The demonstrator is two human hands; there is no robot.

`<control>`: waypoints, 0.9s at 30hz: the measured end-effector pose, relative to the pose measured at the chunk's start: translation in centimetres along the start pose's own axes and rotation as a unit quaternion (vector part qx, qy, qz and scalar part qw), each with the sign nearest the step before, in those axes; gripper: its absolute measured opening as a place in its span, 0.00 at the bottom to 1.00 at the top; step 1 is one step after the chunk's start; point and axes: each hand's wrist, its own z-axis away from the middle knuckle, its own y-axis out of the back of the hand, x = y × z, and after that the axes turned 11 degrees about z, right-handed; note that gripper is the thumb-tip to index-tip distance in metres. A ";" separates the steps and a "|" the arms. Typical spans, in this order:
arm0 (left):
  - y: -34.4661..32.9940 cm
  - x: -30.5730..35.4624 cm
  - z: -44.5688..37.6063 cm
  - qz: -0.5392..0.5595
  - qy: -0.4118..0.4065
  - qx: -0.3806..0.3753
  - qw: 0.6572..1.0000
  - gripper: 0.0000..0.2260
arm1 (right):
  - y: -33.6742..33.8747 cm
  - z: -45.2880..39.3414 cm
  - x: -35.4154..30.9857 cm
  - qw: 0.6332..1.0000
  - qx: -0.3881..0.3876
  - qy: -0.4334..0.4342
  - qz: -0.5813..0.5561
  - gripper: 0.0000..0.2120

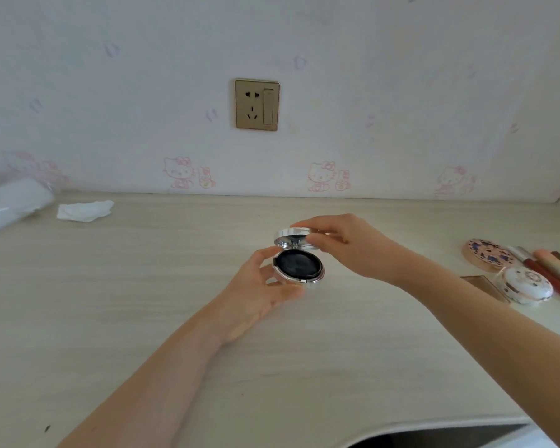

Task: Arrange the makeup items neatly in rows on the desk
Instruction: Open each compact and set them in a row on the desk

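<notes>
Holding a round shiny silver compact (298, 265) above the pale woody desk (143, 286), left hand (265, 286) curled under its black base, right hand (346, 247) pinching the open lid on top.

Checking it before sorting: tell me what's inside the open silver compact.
The silver compact holds a round black insert in its base. Anything beneath the insert is covered; the lid's inner face, tilted away, is barely visible.
</notes>
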 end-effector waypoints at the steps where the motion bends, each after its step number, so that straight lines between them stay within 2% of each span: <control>1: 0.2 0.0 0.0 0.022 0.017 -0.021 0.999 0.31 | -0.1 0.2 -0.2 1.000 -0.002 0.010 0.006 0.14; 4: 1.0 0.3 -0.5 0.093 0.046 -0.072 0.992 0.33 | -0.3 0.7 -0.5 0.999 -0.012 0.030 0.026 0.14; 6: 1.2 0.7 -0.8 0.093 0.037 -0.089 0.991 0.30 | -0.5 0.9 -0.4 0.999 -0.016 0.036 0.028 0.15; 7: 1.0 0.9 -0.8 0.092 0.027 -0.074 0.993 0.29 | -0.6 1.1 -0.4 0.999 -0.017 0.039 0.027 0.15; 9: 0.7 1.3 -0.8 0.128 0.029 -0.002 0.991 0.30 | -0.9 1.3 -0.2 0.998 -0.016 0.045 0.027 0.15; 11: 0.3 1.2 -0.9 0.126 0.006 0.072 0.989 0.27 | -1.4 1.6 0.0 0.998 -0.018 0.047 0.023 0.14; 12: 0.2 1.2 -0.9 0.084 -0.006 0.099 0.992 0.23 | -1.7 1.7 0.1 0.998 -0.021 0.046 0.022 0.14; 14: 0.1 1.2 -0.8 -0.072 -0.037 0.115 0.990 0.19 | -2.3 1.9 0.2 0.998 -0.026 0.042 0.025 0.15; 16: 0.3 1.5 -0.5 -0.231 -0.052 0.098 0.967 0.15 | -2.9 2.2 0.3 0.999 -0.027 0.037 0.021 0.16; 18: 0.5 2.0 -0.2 -0.326 -0.055 0.085 0.940 0.11 | -3.5 2.4 0.5 0.999 -0.027 0.032 0.022 0.16; 20: 0.9 2.4 0.0 -0.347 -0.069 0.095 0.931 0.11 | -4.0 2.7 0.5 0.999 -0.025 0.023 0.026 0.16; 22: 1.1 2.4 0.4 -0.346 -0.081 0.137 0.924 0.10 | -4.2 2.9 0.4 1.000 -0.014 0.018 0.016 0.16; 25: 1.1 1.6 1.7 -0.368 -0.140 0.231 0.890 0.10 | -4.1 3.1 0.0 0.999 -0.004 0.021 0.024 0.15; 27: 0.7 0.7 3.1 -0.390 -0.178 0.237 0.872 0.07 | -4.1 2.9 -0.1 0.999 -0.002 0.023 0.035 0.14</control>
